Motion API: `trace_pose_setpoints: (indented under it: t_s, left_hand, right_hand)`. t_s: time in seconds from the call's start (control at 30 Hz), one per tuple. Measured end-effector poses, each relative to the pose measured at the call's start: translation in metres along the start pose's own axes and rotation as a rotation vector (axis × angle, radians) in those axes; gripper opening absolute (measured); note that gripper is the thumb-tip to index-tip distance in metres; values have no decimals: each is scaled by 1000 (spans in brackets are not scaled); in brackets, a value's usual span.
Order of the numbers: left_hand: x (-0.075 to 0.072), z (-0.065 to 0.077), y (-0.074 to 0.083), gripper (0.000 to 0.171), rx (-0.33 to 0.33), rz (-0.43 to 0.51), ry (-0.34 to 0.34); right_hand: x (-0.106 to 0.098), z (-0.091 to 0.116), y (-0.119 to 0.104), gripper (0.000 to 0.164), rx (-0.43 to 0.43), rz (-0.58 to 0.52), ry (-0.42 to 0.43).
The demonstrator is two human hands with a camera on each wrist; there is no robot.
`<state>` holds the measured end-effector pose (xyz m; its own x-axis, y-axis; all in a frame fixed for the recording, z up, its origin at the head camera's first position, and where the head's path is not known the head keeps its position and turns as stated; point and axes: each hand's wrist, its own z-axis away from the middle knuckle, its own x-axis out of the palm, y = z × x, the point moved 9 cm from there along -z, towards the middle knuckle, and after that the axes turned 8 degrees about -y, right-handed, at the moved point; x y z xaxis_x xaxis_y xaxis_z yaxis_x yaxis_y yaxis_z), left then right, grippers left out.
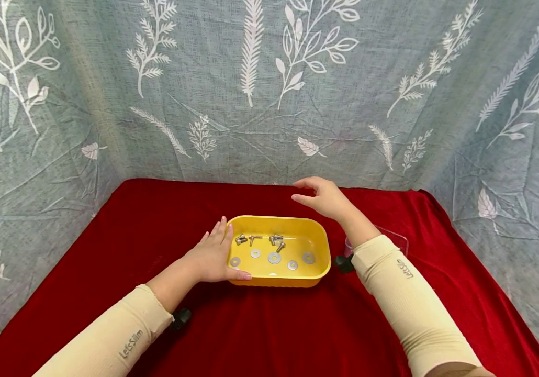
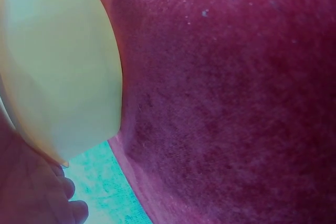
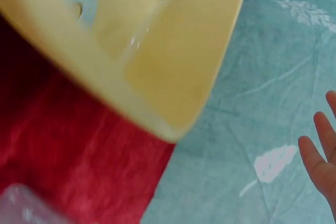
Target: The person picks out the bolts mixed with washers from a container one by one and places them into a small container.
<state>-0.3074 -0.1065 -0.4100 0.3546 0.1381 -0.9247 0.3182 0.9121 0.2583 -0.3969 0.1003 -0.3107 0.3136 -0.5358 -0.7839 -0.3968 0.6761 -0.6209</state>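
A yellow plastic tray [image 1: 316, 246] stands on the red cloth. Several small metal bolts [image 1: 252, 240] lie towards its back, and several flat washers [image 1: 274, 257] are spread nearer the front. My left hand [image 1: 213, 256] rests against the tray's left end, fingers extended along the side and thumb over the front rim. In the left wrist view its fingertips [image 2: 68, 187] show beside the tray wall [image 2: 63, 66]. Raised beyond the tray's back right corner, my right hand [image 1: 323, 198] has thumb and fingers apart, holding nothing. The right wrist view shows its fingers [image 3: 315, 158] away from the tray.
A clear plastic container [image 1: 399, 240] sits right of the tray, partly hidden by my right forearm, with something pinkish [image 1: 348, 246] beside the sleeve. Black wrist devices [image 1: 345, 263] show at both wrists. A patterned grey-blue curtain [image 1: 260, 131] hangs behind the red-covered surface [image 1: 269, 324].
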Motion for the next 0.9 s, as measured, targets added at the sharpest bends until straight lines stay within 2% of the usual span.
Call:
trace_pose_setpoints:
  t_s: [0.37, 0.57, 0.73, 0.9]
  left_hand:
    - [0, 0, -1, 128, 5, -7, 6]
    - [1, 0, -3, 128, -9, -9, -8]
    - [2, 0, -3, 128, -15, -2, -24]
    - [2, 1, -4, 128, -21, -2, -22]
  right_hand:
    - [22, -20, 10, 32, 36, -110, -11]
    - [33, -28, 14, 27, 64, -110, -56]
    - [45, -30, 19, 25, 114, -156, -101]
    - [53, -32, 19, 22, 112, -170, -141]
